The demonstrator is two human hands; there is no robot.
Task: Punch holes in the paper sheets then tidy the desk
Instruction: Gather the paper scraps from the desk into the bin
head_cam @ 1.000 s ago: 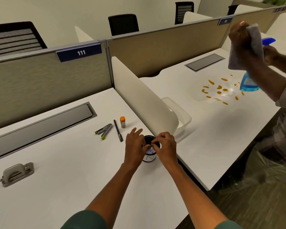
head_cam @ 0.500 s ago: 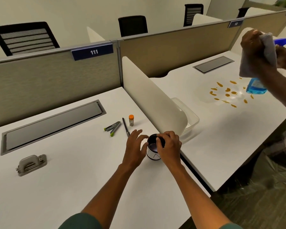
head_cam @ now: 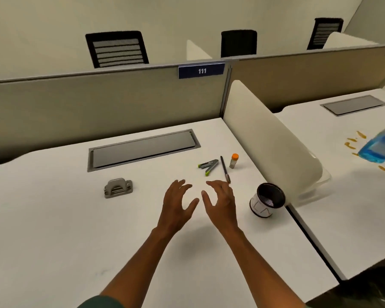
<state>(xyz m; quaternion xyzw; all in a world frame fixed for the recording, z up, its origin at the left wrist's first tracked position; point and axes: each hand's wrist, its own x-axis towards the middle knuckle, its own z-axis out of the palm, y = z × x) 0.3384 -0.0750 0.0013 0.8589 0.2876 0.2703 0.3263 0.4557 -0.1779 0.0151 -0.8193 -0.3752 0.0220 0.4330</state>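
The hole punch (head_cam: 118,188) sits on the white desk (head_cam: 53,230), left of both hands. The paper-wrapped black cup (head_cam: 267,200) stands by the curved divider (head_cam: 269,138); both hands have let go of it since a moment ago and moved left. What lies inside the cup is hard to make out. A blue spray bottle (head_cam: 377,150) is blurred and cut off at the right edge. The left hand (head_cam: 176,206) and right hand (head_cam: 222,203) hover over the desk, fingers spread and loosely bent, holding nothing. Beyond them lie a stapler (head_cam: 208,166), a pen (head_cam: 225,169) and an orange-capped glue stick (head_cam: 233,160).
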